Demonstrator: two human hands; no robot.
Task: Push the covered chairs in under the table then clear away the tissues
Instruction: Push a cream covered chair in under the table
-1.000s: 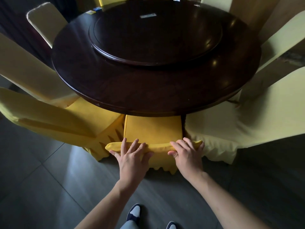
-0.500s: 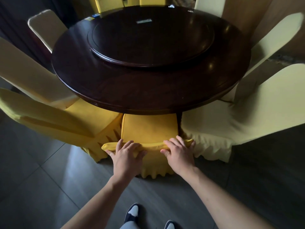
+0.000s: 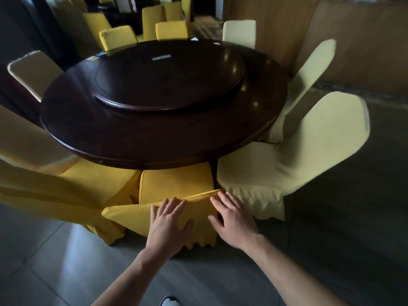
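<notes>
A deep-yellow covered chair (image 3: pixel 174 186) stands right in front of me, its seat partly under the rim of the dark round table (image 3: pixel 123 140). My left hand (image 3: pixel 169 225) lies flat with spread fingers on the top of the chair's back. My right hand (image 3: pixel 234 219) rests flat at the back's right corner, fingers apart. Neither hand grips the cloth. Small pale tissue packets (image 3: pixel 161 57) lie on the turntable (image 3: pixel 167 85) and near the table's far rim (image 3: pixel 97 57).
A deep-yellow chair (image 3: pixel 72 191) stands at the left and a pale-yellow chair (image 3: pixel 287 164) at the right, both close beside the middle one. More covered chairs ring the table's far side. Grey tiled floor (image 3: pixel 342 228) lies around me; a wooden wall is at the right.
The chair has slid further in under the table. My hands have gone from curling over the back's top edge to lying flat on it, and my view has lifted.
</notes>
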